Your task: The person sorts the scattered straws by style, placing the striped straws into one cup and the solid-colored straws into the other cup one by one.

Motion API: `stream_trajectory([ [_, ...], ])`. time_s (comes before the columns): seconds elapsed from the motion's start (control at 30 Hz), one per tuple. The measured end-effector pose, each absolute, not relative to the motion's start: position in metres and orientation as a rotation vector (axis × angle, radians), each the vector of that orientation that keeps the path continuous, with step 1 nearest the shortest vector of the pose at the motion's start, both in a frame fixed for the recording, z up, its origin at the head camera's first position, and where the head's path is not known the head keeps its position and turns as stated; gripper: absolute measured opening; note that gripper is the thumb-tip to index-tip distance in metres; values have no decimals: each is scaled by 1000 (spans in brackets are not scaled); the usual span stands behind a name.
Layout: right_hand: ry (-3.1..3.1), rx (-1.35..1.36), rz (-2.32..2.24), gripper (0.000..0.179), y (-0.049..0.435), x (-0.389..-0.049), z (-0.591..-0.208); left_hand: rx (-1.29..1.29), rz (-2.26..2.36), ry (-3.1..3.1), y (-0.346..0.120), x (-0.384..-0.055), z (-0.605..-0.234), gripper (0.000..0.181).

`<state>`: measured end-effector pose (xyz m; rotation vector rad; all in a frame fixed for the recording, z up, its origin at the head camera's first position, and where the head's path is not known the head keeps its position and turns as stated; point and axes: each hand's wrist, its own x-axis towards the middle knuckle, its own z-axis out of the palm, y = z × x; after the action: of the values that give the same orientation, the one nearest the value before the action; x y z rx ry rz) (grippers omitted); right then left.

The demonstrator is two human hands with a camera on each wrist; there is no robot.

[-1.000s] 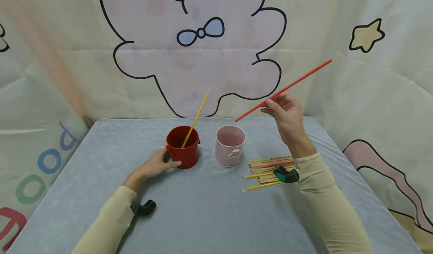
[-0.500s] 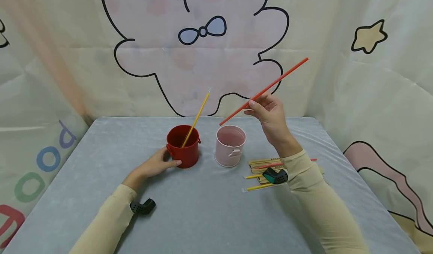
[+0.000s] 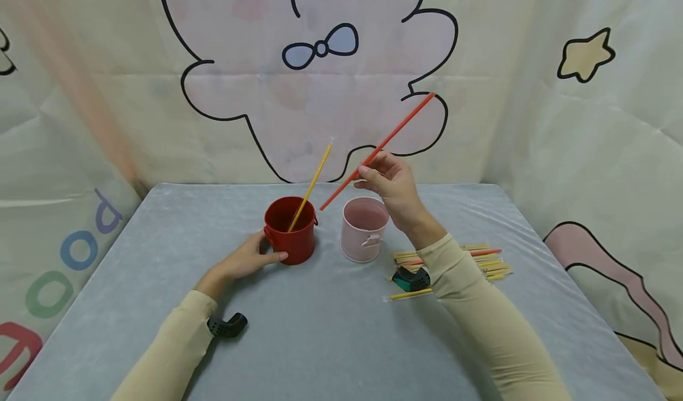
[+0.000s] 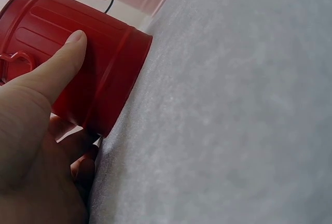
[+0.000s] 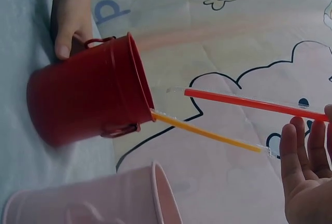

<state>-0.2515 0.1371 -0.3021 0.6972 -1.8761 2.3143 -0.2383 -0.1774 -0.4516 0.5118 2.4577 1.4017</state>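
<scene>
My left hand (image 3: 241, 262) grips the side of a small red metal bucket (image 3: 292, 248) standing on the table, its thumb laid along the wall in the left wrist view. A yellow wrapped drinking straw (image 3: 321, 165) leans inside that bucket and sticks out over the rim. Between thumb and fingers, my right hand (image 3: 396, 192) pinches a red drinking straw (image 3: 401, 126) in a clear wrapper. The held straw slants down leftward; its lower end hangs in the air just right of the red bucket's mouth. Under the right hand stands a pale pink bucket (image 3: 358, 244).
Partly behind the right forearm lies a pile of tan printed sticks (image 3: 498, 266), with a red straw (image 3: 487, 251) and yellow straws (image 3: 409, 295) among them. A grey-blue cloth (image 3: 320, 341) covers the table. A cartoon-printed curtain (image 3: 480, 57) hangs behind.
The right hand has moved left with the red straw, from right of the pink bucket to above it. The straw has tilted steeper. The left hand and red bucket stay put.
</scene>
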Motion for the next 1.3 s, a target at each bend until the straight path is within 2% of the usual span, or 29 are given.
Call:
stream_trajectory([
  [0.47,-1980,622,2370,15,92,-252,-303,515,1421,2451,-178,-236,-450,76],
  [0.73,-2129,455,2343,6,69,-249,-319,506,1407,2445,-177,-237,-450,77],
  [1.3,-2296,153,2440,13,53,-255,-336,534,1403,2459,-177,-237,-450,77],
])
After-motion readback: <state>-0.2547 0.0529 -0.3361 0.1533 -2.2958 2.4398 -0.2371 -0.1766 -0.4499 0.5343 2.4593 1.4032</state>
